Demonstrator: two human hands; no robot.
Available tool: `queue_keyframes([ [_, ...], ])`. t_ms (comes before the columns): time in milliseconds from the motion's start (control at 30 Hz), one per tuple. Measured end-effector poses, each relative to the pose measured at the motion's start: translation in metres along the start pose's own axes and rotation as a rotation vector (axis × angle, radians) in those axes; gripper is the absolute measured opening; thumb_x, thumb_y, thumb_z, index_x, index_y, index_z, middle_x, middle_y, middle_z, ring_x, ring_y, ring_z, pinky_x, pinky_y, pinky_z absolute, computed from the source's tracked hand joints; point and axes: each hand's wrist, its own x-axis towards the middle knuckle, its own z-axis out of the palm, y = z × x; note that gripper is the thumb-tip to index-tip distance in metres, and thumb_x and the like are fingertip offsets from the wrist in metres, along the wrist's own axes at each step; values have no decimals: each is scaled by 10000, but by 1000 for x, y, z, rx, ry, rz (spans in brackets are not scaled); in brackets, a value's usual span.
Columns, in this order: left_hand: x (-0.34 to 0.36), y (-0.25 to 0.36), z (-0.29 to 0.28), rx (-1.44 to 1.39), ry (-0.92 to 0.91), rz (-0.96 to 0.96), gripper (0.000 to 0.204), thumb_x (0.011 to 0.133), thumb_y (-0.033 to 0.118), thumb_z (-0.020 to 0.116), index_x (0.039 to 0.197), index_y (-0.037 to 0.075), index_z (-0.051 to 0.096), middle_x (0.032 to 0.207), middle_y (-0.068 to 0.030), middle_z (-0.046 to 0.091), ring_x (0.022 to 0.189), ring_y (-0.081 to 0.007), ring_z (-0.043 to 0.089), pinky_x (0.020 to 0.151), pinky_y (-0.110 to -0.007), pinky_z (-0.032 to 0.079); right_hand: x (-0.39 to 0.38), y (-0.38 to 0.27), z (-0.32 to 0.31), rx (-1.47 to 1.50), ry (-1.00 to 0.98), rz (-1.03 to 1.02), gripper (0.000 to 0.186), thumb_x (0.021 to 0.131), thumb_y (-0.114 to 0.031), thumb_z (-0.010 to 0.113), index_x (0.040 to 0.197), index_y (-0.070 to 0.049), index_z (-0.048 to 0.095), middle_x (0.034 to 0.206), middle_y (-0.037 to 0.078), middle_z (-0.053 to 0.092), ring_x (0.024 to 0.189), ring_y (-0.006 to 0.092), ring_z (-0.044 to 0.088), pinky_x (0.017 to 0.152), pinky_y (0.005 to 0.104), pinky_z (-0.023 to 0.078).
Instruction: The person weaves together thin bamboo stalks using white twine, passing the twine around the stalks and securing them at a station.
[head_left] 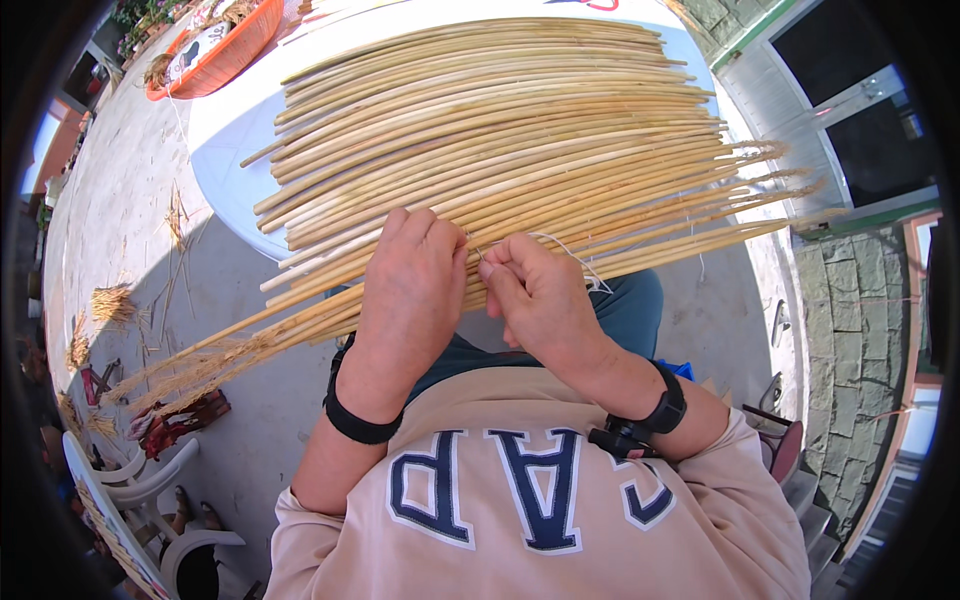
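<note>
Dozens of pale reeds [490, 150] lie side by side on the white table [225, 185], the nearest jutting past its edge. The right hand [540, 290] pinches white cord [566, 248], fingers almost closed; the left hand [415, 285] curls over the reeds, whatever it grips hidden. The reeds look light, stiff, probably brittle, best gripped near mid-length

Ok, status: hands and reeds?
Left hand curled over reeds; right hand pinching thin strand. Reeds side by side, partly on table. White cord looping by right hand.
</note>
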Motion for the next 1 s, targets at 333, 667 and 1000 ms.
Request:
queue_keyframes([
  [333,-5,-5,1,-58,59,-23,132,730,-48,646,827,12,580,782,-122,535,778,-319,504,674,-395,426,25,-21,-26,-567,153,-547,150,863,-168,615,854,-23,580,723,173,621,711,344,622,624,402,498],
  [667,-4,-8,3,-22,103,32,147,721,-52,663,825,15,583,770,-117,541,772,-308,507,670,-391,429,78,-39,-32,-356,-442,-18,93,802,-76,666,759,4,650,636,14,580,560,111,522,516,273,422],
  [1000,-1,-9,3,-64,105,29,149,718,-81,650,811,13,581,771,-112,557,777,-306,516,684,-385,438,87,-23,-13,-462,-79,-385,164,762,-148,606,719,3,655,735,219,638,713,386,623,674,448,502],
])
